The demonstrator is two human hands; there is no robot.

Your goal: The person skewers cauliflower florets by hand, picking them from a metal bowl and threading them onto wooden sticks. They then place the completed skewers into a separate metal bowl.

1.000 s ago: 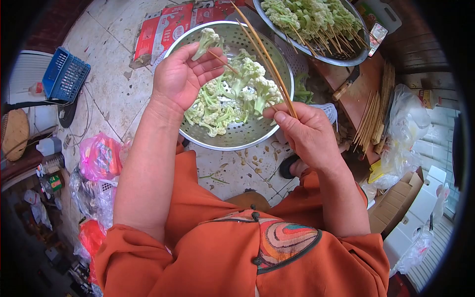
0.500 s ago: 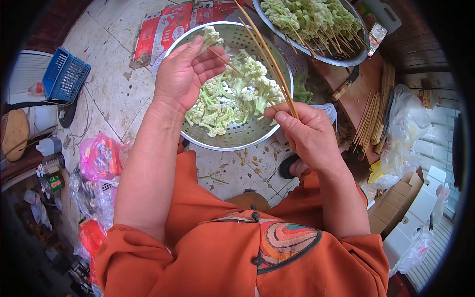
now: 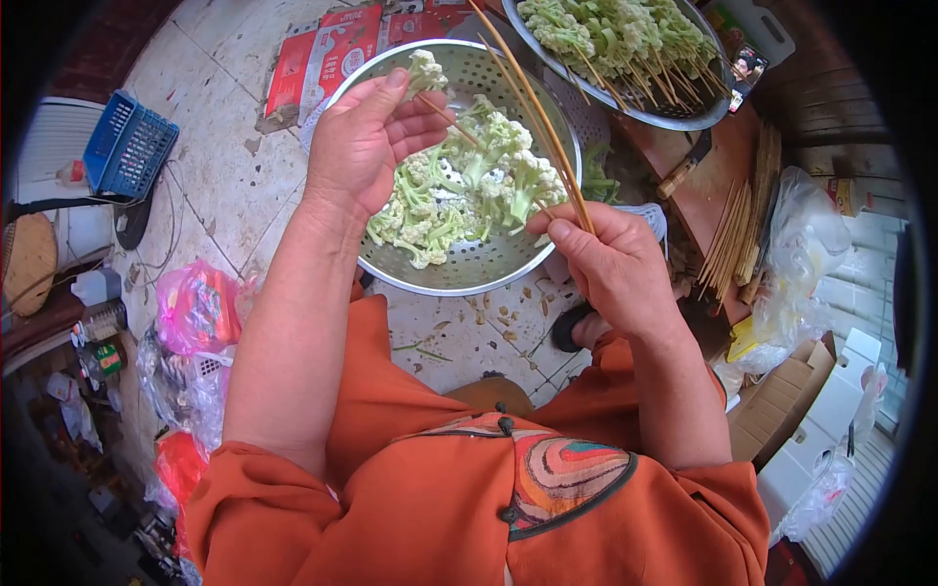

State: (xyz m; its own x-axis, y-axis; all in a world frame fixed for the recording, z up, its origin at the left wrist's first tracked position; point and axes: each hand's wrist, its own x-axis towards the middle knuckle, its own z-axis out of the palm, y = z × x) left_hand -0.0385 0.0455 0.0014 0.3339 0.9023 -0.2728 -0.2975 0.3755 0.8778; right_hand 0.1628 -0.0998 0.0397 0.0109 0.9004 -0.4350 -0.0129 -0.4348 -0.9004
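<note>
My left hand, palm up, pinches a small cauliflower floret between thumb and fingers above the colander. From beside that floret a thin bamboo skewer slants down to the right, where larger cauliflower pieces overlap its line. My right hand is closed around long bamboo skewers that point up and left past the colander's rim. A thin stick end also shows at its fingertips. Below both hands, the metal colander holds loose cauliflower florets.
Skewered cauliflower fills a metal basin at upper right, with a phone at its edge. A knife and loose skewers lie on a brown board. Plastic bags and a blue basket stand left.
Both hands have shifted very slightly, keeping the same grips. The phone's screen shows a different picture.
</note>
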